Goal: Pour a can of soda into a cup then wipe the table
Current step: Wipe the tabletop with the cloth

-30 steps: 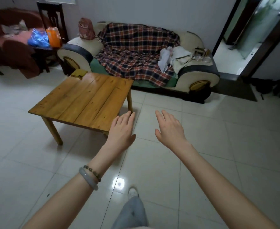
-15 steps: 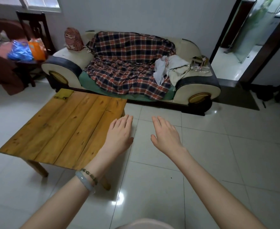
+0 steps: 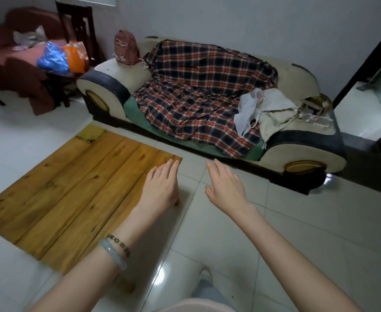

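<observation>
The pale tiled floor (image 3: 297, 221) spreads under both hands. Ahead of the fingertips stands a cream sofa (image 3: 297, 79) with a red and navy checked blanket (image 3: 196, 86) thrown over its seat and back. The wooden table (image 3: 72, 188) lies beneath and to the left of the left hand (image 3: 160, 188). Its planks run lengthwise from the person's near left toward the sofa, and its far right corner sits just ahead of that hand's fingertips.

Both bare forearms reach forward, the left slanting in over the table's right edge, the right over bare floor. The left hand is flat, palm down, fingers straight and close together, holding nothing (whether it rests on the wood or hovers just above, I cannot tell). The right hand (image 3: 226, 188) is just beside it but apart from it, palm down, fingers straight, thumb spread. It holds nothing and is off the table.

A white plastic bag (image 3: 250, 109) lies on the sofa ahead and right of the right hand. A small red backpack (image 3: 126, 47) stands on the sofa's arm, well ahead of the left hand. A flat yellowish patch (image 3: 90, 132) lies at the table's far corner, ahead and left of the left hand (cloth or not, unclear). Two bracelets (image 3: 115, 253) circle the wrist behind the left hand.
</observation>
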`<act>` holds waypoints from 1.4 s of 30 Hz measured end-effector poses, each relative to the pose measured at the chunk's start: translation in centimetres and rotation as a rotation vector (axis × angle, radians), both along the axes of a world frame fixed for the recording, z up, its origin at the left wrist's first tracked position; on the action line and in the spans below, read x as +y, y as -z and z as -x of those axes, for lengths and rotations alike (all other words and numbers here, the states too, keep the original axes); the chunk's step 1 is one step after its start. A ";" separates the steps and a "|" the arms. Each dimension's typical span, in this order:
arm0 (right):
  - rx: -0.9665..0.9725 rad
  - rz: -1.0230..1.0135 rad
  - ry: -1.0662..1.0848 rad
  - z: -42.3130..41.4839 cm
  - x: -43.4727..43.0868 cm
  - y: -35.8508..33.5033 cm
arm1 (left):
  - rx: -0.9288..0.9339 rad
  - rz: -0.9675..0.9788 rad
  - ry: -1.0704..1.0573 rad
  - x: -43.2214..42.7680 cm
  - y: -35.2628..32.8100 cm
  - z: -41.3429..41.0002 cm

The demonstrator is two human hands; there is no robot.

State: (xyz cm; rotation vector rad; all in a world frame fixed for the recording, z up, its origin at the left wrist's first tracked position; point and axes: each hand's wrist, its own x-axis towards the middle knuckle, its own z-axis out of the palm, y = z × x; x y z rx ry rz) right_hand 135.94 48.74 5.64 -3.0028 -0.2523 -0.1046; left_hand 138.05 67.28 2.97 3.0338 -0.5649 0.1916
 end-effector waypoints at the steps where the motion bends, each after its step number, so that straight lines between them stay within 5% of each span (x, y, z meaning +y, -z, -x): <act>1: 0.009 0.004 -0.025 -2.0 -0.7 0.0 | 0.007 0.001 -0.024 -0.5 0.2 -1.5; 11: 0.022 -0.008 -0.336 -18.5 0.1 1.5 | 0.047 0.020 -0.317 0.0 1.4 -11.4; 42: 0.007 -0.049 -0.905 -51.1 30.0 8.7 | 0.095 0.084 -0.867 25.3 7.4 -34.6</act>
